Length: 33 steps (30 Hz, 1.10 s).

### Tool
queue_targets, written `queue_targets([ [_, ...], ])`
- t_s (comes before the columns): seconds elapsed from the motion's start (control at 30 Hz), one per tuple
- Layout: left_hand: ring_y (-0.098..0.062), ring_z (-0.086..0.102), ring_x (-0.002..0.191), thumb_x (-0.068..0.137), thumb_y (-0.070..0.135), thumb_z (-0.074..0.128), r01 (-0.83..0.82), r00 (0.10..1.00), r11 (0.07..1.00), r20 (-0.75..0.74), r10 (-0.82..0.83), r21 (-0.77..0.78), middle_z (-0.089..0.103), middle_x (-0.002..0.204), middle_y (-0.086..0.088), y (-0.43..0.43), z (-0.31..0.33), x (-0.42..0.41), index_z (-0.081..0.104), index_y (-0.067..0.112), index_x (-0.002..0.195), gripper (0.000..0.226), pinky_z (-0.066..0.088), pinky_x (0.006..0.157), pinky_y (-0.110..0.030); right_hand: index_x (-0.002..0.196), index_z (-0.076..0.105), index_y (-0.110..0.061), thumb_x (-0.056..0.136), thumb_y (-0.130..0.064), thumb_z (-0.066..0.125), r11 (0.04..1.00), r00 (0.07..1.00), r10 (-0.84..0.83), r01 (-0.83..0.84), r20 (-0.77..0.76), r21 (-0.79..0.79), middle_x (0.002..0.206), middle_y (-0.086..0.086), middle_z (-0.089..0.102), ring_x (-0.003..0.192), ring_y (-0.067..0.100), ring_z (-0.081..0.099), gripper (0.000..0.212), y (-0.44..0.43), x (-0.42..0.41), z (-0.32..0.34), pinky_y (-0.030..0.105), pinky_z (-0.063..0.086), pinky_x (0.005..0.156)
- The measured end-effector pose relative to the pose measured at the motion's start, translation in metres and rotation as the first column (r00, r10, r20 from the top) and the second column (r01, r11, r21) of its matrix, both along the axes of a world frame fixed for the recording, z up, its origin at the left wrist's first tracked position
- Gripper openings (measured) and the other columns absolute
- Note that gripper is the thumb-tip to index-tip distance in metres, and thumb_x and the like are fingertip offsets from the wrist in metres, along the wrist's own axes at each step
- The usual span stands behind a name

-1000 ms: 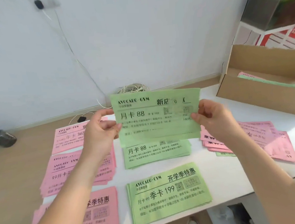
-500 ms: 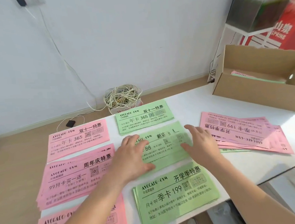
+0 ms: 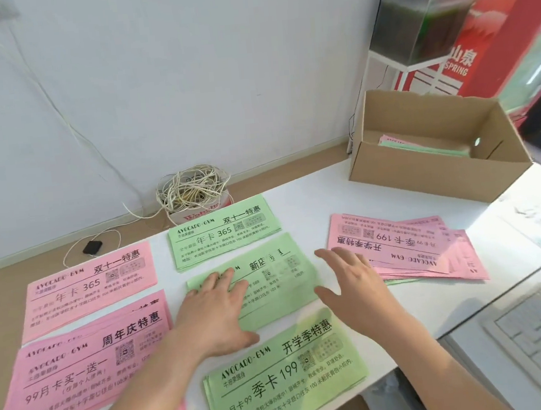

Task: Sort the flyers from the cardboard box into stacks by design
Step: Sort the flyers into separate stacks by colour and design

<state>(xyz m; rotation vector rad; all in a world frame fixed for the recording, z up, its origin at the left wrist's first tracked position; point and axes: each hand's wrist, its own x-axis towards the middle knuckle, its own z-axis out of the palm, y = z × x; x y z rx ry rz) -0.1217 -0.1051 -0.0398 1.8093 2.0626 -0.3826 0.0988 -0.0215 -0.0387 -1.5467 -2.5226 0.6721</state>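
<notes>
In the head view, my left hand (image 3: pixel 213 314) lies flat with straight fingers on the middle green stack (image 3: pixel 282 279). My right hand (image 3: pixel 351 289) is spread and holds nothing at that stack's right edge; I cannot tell whether it touches the paper. Around them on the table (image 3: pixel 327 193) lie sorted stacks: a green 365 stack (image 3: pixel 222 232) behind, a green 199 stack (image 3: pixel 287 376) in front, and a pink 365 stack (image 3: pixel 90 286) and a pink 99 stack (image 3: pixel 80 362) to the left. I judge the sorting well along but unfinished. A loose pink pile (image 3: pixel 397 246) lies upside-down on the right with a green edge under it, and the box (image 3: pixel 423 175) beyond has flyers (image 3: pixel 421 146) in it. Its wall hides how many. My left hand covers part of the middle stack's heading, and its small print is blurred. More pink paper at the bottom edge is cut off by the frame and my forearm.
</notes>
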Motion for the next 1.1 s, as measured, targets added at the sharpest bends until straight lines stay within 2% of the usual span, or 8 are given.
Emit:
queue_targets([
  [0.27, -0.012, 0.038, 0.129, 0.095, 0.04, 0.047, 0.187, 0.933, 0.919, 0.231, -0.277, 0.348, 0.047, 0.138, 0.011, 0.069, 0.006, 0.1, 0.051, 0.028, 0.129, 0.036, 0.037, 0.104, -0.031, 0.15, 0.017, -0.031, 0.094, -0.039, 0.052, 0.963, 0.96, -0.267, 0.269, 0.083, -0.008, 0.154, 0.002, 0.028, 0.141, 0.028, 0.024, 0.067, 0.034, 0.105, -0.005, 0.042, 0.028, 0.113],
  [0.37, -0.021, 0.028, 0.137, 0.093, 0.043, 0.051, 0.318, 0.912, 0.899, 0.161, -0.376, 0.301, 0.036, 0.148, -0.002, 0.097, -0.01, 0.143, 0.044, 0.02, 0.134, 0.048, 0.032, 0.109, -0.038, 0.151, 0.004, -0.035, 0.095, -0.045, 0.048, 0.944, 0.926, -0.298, 0.322, 0.231, -0.073, 0.16, 0.007, 0.007, 0.147, 0.034, 0.004, 0.072, 0.046, 0.125, -0.012, 0.047, 0.019, 0.117],
  [0.43, -0.027, 0.016, 0.142, 0.093, 0.046, 0.049, 0.395, 0.906, 0.888, 0.059, -0.418, 0.234, 0.016, 0.157, -0.009, 0.109, -0.019, 0.163, 0.029, 0.018, 0.143, 0.061, 0.021, 0.115, -0.043, 0.15, -0.001, -0.037, 0.092, -0.05, 0.05, 0.937, 0.913, -0.305, 0.338, 0.273, -0.086, 0.16, 0.008, 0.004, 0.146, 0.036, 0.008, 0.078, 0.052, 0.134, -0.017, 0.047, 0.023, 0.116],
  [0.67, -0.03, 0.025, 0.137, 0.093, 0.023, 0.044, 0.481, 0.877, 0.864, -0.083, -0.474, 0.147, 0.022, 0.153, -0.016, 0.148, -0.018, 0.174, 0.025, 0.018, 0.145, 0.056, 0.022, 0.112, -0.046, 0.148, 0.006, -0.036, 0.087, -0.064, 0.044, 0.976, 0.921, -0.211, 0.218, 0.327, 0.015, 0.135, -0.003, 0.044, 0.122, 0.022, 0.042, 0.078, 0.064, 0.16, -0.008, 0.038, 0.044, 0.096],
  [0.77, -0.026, 0.012, 0.143, 0.094, 0.014, 0.04, 0.46, 0.888, 0.871, -0.066, -0.456, 0.173, 0.016, 0.157, -0.01, 0.162, -0.013, 0.166, 0.03, 0.027, 0.143, 0.052, 0.01, 0.115, -0.045, 0.144, 0.022, -0.038, 0.087, -0.066, 0.041, 0.98, 0.95, -0.191, 0.2, 0.247, -0.011, 0.133, -0.008, 0.049, 0.125, 0.017, 0.04, 0.067, 0.068, 0.164, -0.002, 0.039, 0.042, 0.099],
  [0.9, -0.03, 0.028, 0.129, 0.098, 0.019, 0.034, 0.36, 0.931, 0.888, -0.051, -0.361, 0.285, 0.03, 0.14, -0.01, 0.172, -0.013, 0.17, 0.04, 0.04, 0.138, 0.046, 0.035, 0.099, -0.036, 0.144, 0.017, -0.042, 0.086, -0.063, 0.049, 0.973, 0.962, -0.201, 0.218, 0.184, -0.078, 0.151, -0.004, 0.025, 0.141, 0.022, 0.015, 0.07, 0.09, 0.166, -0.005, 0.05, 0.036, 0.105],
  [1.0, -0.03, 0.045, 0.111, 0.096, 0.016, 0.038, 0.246, 0.958, 0.928, 0.072, -0.276, 0.28, 0.042, 0.119, -0.008, 0.174, -0.021, 0.175, 0.041, 0.038, 0.139, 0.048, 0.042, 0.092, -0.034, 0.139, 0.024, -0.044, 0.088, -0.059, 0.046, 0.983, 0.963, -0.147, 0.168, 0.226, -0.075, 0.142, -0.008, 0.032, 0.128, 0.018, 0.03, 0.058, 0.086, 0.163, -0.009, 0.04, 0.045, 0.097],
  [1.1, -0.031, 0.054, 0.106, 0.091, 0.016, 0.044, 0.194, 0.949, 0.929, 0.182, -0.26, 0.314, 0.053, 0.12, -0.007, 0.192, -0.026, 0.178, 0.052, 0.032, 0.132, 0.045, 0.039, 0.093, -0.031, 0.134, 0.035, -0.041, 0.091, -0.049, 0.045, 0.988, 0.972, -0.153, 0.157, 0.18, -0.007, 0.135, -0.008, 0.038, 0.112, 0.014, 0.036, 0.044, 0.056, 0.155, -0.012, 0.026, 0.048, 0.087],
])
